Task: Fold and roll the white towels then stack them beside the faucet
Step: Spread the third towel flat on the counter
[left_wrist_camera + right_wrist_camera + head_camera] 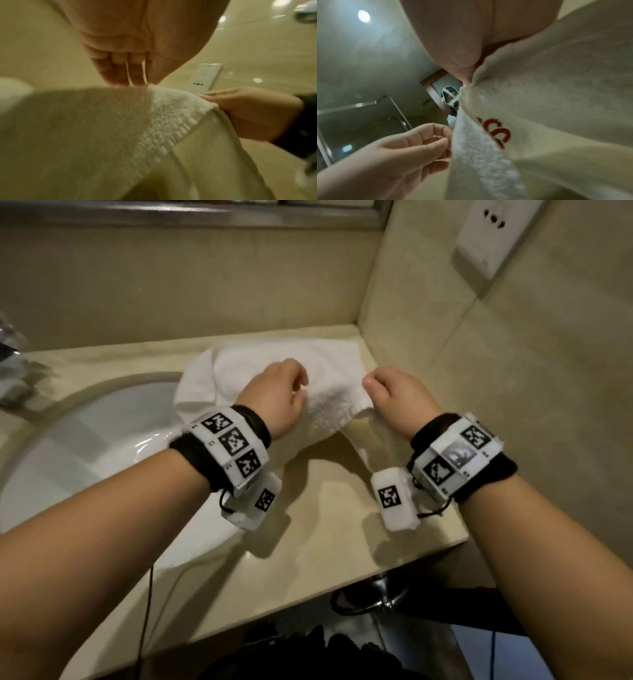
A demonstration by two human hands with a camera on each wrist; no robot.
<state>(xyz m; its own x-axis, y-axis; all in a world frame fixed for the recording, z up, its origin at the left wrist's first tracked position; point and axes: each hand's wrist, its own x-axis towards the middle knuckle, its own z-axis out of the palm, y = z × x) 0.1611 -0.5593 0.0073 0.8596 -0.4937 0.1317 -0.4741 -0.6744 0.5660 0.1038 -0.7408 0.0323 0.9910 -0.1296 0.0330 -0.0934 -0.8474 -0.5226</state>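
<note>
A white towel hangs between my two hands above the beige counter, right of the sink. My left hand pinches its upper edge with curled fingers. My right hand grips the other corner; in the left wrist view that hand closes on the towel's hemmed corner. Red lettering shows on the cloth in the right wrist view, where the left hand pinches the edge. The towel's far part lies on the counter against the back wall. A blurred metal thing shows at the far left.
The white sink basin sits left of the towel. A tiled wall with a socket plate closes the right side. The counter's front edge runs diagonally below my wrists, with a chrome ring under it.
</note>
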